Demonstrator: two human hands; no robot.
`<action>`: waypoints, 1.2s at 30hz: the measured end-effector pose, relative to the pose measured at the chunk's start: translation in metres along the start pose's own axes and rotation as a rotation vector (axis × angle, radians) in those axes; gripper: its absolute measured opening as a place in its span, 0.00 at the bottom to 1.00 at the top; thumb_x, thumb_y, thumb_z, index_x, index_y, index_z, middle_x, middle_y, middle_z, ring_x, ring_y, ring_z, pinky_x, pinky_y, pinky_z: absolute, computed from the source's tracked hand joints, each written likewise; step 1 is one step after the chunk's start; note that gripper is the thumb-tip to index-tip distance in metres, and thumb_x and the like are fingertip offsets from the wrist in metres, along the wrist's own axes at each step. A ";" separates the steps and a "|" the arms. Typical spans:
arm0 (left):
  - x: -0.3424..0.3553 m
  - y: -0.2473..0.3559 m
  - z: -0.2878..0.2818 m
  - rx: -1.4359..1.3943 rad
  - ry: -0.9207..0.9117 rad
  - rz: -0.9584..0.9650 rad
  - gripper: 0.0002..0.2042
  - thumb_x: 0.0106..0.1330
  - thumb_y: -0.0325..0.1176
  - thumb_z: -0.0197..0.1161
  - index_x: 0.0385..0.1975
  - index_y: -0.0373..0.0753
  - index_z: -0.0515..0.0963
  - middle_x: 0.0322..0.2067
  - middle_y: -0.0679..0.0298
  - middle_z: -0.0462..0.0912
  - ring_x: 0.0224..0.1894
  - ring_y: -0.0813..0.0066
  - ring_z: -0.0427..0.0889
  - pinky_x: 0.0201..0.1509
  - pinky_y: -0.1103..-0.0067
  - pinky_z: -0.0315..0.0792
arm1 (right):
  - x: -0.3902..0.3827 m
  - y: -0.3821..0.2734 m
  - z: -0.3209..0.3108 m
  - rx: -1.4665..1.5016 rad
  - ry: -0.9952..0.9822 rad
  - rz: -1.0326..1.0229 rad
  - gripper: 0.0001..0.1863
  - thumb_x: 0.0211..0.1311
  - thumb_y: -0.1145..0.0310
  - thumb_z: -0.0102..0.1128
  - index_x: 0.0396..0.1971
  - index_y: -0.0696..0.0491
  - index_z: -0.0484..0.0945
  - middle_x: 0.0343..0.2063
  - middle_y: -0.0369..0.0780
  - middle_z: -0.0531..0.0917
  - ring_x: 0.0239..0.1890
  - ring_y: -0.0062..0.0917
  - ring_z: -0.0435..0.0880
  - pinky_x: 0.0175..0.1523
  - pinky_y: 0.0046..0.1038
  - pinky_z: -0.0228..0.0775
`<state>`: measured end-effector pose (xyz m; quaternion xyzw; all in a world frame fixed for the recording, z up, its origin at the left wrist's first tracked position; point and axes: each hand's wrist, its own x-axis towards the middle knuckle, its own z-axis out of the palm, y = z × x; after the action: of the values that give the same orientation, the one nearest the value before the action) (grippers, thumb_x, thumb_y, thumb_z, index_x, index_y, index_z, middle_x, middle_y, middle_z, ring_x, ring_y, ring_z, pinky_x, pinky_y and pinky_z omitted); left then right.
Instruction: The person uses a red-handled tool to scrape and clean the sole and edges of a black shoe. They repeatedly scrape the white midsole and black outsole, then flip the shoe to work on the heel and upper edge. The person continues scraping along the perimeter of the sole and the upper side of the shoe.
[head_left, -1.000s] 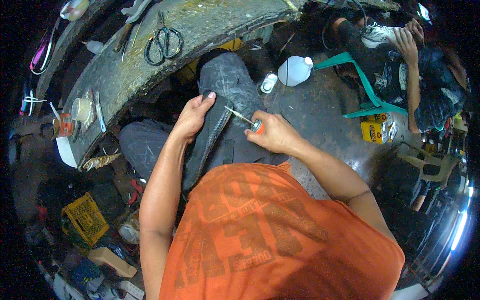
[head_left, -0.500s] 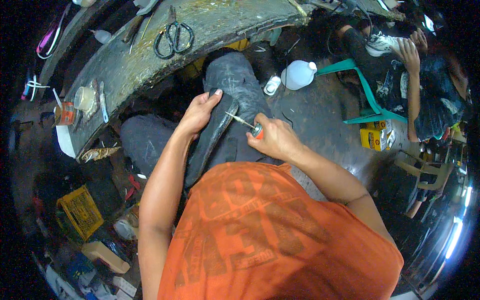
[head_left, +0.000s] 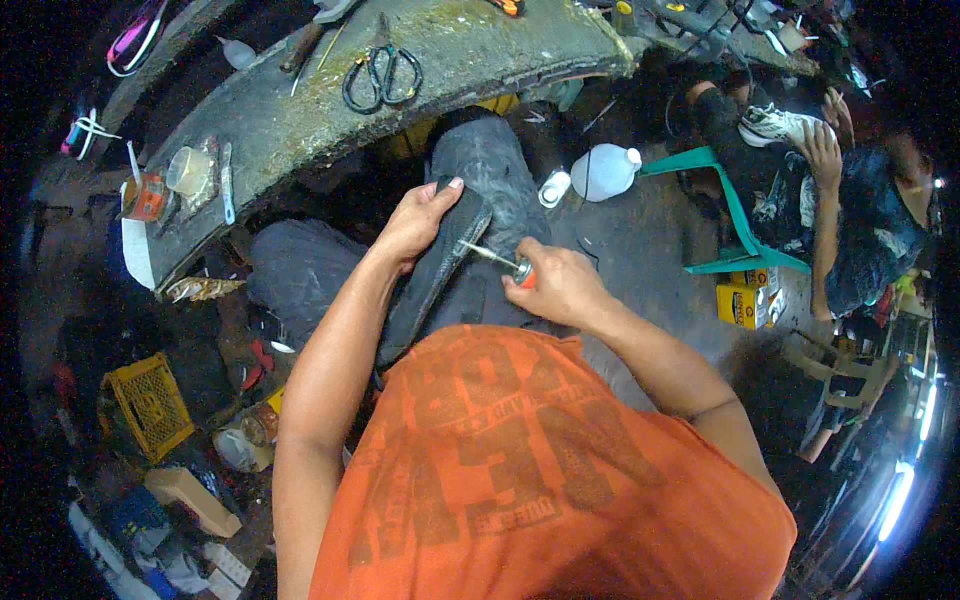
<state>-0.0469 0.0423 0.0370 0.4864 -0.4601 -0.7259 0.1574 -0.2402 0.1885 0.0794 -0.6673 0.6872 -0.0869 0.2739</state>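
My left hand [head_left: 418, 226] is closed around the upper end of a long black shoe sole [head_left: 432, 282], its thumb on top. The sole lies slanted over my lap, its lower end against my shirt, and its right edge looks textured and shiny. My right hand [head_left: 565, 284] is closed on a slim tool [head_left: 489, 254] with a thin pale shaft and an orange-red handle end. That shaft points left, its tip at the sole's right edge. Whether the tip is bristle or metal is too small to tell.
Black-handled scissors [head_left: 382, 80] lie on the worn curved bench [head_left: 480, 60] ahead. A whitish jug [head_left: 605, 172] stands on the floor beside a green stool [head_left: 735, 200]. Another person's hand [head_left: 822, 148] holds a white shoe [head_left: 778, 127] at right. A yellow crate [head_left: 150, 405] is at left.
The view has shifted slightly, so the bench and both hands appear a little further right. Both hands keep their holds, and the tool's tip stays by the sole's edge.
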 end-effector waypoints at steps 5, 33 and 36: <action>-0.004 0.022 -0.007 -0.203 0.049 0.066 0.19 0.77 0.48 0.58 0.43 0.35 0.81 0.35 0.64 0.87 0.30 0.78 0.84 0.37 0.77 0.78 | 0.019 0.003 -0.022 0.288 0.116 0.162 0.26 0.56 0.49 0.71 0.41 0.58 0.80 0.32 0.59 0.86 0.39 0.56 0.86 0.45 0.48 0.79; 0.029 0.023 -0.001 -0.161 0.094 -0.054 0.23 0.75 0.54 0.57 0.43 0.36 0.77 0.33 0.60 0.85 0.28 0.69 0.84 0.33 0.70 0.80 | 0.033 0.006 -0.018 -0.090 0.075 -0.120 0.21 0.59 0.52 0.66 0.39 0.56 0.77 0.28 0.54 0.86 0.33 0.53 0.87 0.41 0.51 0.80; 0.028 0.021 0.000 -0.212 0.093 -0.021 0.23 0.76 0.54 0.57 0.43 0.35 0.78 0.34 0.59 0.86 0.30 0.68 0.85 0.35 0.68 0.81 | 0.032 0.004 -0.018 -0.059 0.097 -0.099 0.21 0.59 0.52 0.66 0.39 0.56 0.77 0.28 0.54 0.86 0.33 0.52 0.87 0.42 0.51 0.80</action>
<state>-0.0650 0.0122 0.0384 0.5049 -0.3679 -0.7487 0.2217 -0.2516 0.1536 0.0842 -0.7032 0.6681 -0.1121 0.2158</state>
